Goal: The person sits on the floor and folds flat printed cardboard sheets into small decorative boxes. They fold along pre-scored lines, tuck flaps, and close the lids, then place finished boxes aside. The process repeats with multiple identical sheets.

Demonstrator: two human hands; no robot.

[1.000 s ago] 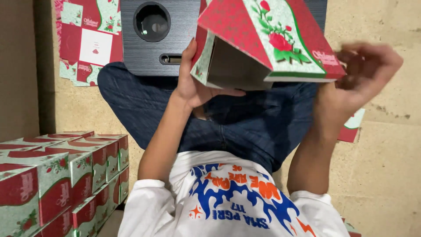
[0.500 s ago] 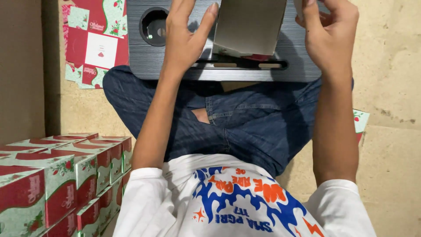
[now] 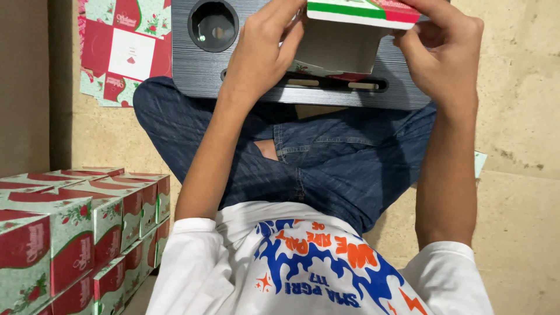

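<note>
From the head camera, looking down over your lap: you hold a red, green and white printed cardboard carton (image 3: pixel 350 35) with its open end turned toward you, so the pale inside faces up and you can work on the flaps. It sits at the top of the view, above the dark brushed-grey lap desk (image 3: pixel 198 70) resting across your crossed, jeans-clad legs, which gives you a firm surface right under the work.

Your left hand (image 3: pixel 259 55) is closed in a grip on the carton's left side, fingers curled over its edge. Your right hand (image 3: pixel 440 55) grips the right side, thumb pressing at the flap there.

A flat, unfolded carton blank of the same print (image 3: pixel 125 49) lies on the floor beside the lap desk, within easy reach. Finished cartons stand stacked in rows (image 3: pixel 64 233) by your left side, clear of your arms.
</note>
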